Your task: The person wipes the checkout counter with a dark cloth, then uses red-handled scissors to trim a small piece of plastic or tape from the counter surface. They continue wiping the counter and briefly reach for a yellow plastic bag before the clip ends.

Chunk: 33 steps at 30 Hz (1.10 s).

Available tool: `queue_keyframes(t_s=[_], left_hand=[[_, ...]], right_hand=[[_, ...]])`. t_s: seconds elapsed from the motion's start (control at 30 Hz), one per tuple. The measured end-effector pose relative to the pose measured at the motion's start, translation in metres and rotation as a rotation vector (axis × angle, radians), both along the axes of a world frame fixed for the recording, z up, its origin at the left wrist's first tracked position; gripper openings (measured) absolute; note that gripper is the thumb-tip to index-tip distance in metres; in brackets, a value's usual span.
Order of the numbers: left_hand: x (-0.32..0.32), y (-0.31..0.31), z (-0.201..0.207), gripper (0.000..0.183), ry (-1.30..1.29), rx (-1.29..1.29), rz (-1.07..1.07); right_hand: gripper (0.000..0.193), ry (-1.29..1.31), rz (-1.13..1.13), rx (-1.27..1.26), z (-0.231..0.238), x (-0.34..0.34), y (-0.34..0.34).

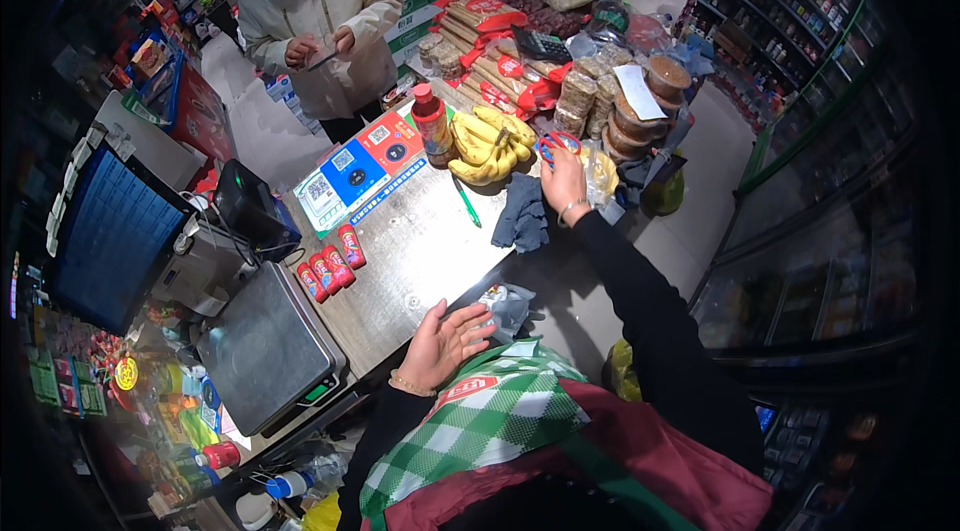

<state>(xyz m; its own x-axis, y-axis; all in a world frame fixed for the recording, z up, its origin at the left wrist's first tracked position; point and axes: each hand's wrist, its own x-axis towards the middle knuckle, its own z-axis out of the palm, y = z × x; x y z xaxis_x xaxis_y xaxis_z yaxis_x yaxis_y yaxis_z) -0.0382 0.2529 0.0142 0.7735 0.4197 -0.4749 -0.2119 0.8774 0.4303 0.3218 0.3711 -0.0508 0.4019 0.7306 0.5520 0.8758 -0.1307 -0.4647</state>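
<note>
Right hand (565, 183) at a red-and-blue looped tool, probably plastic-handled scissors (558, 144).
The tool is just right of the yellow banana bunch (490, 145), near the edge of the pale wooden table (400, 266); it looks light, stiff and smooth, best held by its loops. Whether the right fingers clamp it, I cannot tell; the left hand's (445, 343) are apart, holding nothing.

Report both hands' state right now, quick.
Left hand: open, fingers spread, holding nothing.
Right hand: fingers at what look like red-and-blue scissors; whether it's closed on them can't be told.
</note>
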Motion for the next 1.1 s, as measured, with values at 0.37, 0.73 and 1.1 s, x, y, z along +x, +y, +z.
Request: queue_keyframes(t_s=[0.37, 0.73, 1.1], left_hand=[[-0.005, -0.013, -0.01, 0.062, 0.017, -0.026, 0.095], [0.008, 0.006, 0.001, 0.032, -0.47, -0.154, 0.591], [0.006, 0.016, 0.029, 0.028, -0.551, -0.055, 0.536]], right_hand=[[0.026, -0.207, -0.2, -0.689, -0.023, 0.063, 0.092], [0.039, -0.11, 0.104, -0.544, 0.02, 0.087, 0.002], [0.03, 1.257, 0.724, -0.398, 0.072, -0.071, -0.191]])
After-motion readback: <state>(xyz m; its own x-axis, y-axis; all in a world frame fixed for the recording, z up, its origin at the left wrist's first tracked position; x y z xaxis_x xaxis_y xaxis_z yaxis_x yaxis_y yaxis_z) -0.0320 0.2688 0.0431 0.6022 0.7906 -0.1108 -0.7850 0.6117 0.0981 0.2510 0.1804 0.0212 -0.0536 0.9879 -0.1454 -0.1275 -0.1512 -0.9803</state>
